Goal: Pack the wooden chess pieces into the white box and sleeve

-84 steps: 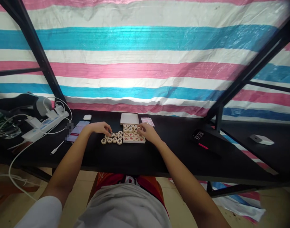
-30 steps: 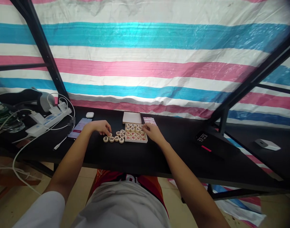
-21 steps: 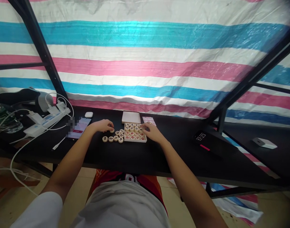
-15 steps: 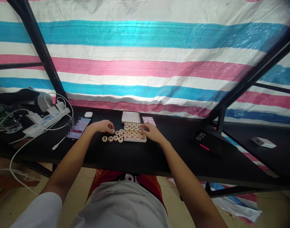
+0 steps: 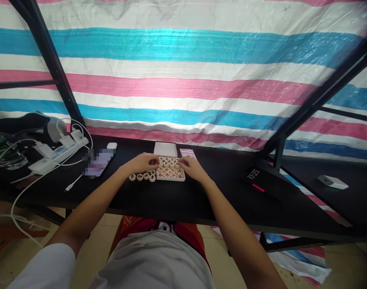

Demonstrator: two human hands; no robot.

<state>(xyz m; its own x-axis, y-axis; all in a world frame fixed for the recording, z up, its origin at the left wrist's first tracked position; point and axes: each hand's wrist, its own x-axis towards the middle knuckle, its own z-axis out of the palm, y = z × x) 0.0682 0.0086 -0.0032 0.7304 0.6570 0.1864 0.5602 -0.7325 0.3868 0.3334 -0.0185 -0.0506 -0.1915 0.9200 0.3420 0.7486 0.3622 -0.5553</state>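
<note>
A shallow white tray on the black table holds several round wooden chess pieces in rows. More loose pieces lie in a short row just left of the tray. My left hand reaches over the loose pieces to the tray's left edge, fingers curled together at a piece there. My right hand rests at the tray's right side, fingertips bent onto the pieces at its far right corner.
The tray's white lid and a small card lie behind it. A phone, earbud case, power strip and cables sit at left. A dark phone and white box lie at right. Striped tarp hangs behind.
My left hand has moved right from the loose pieces to the tray's left edge, carrying a piece. The right hand has stayed at the tray's right side.
</note>
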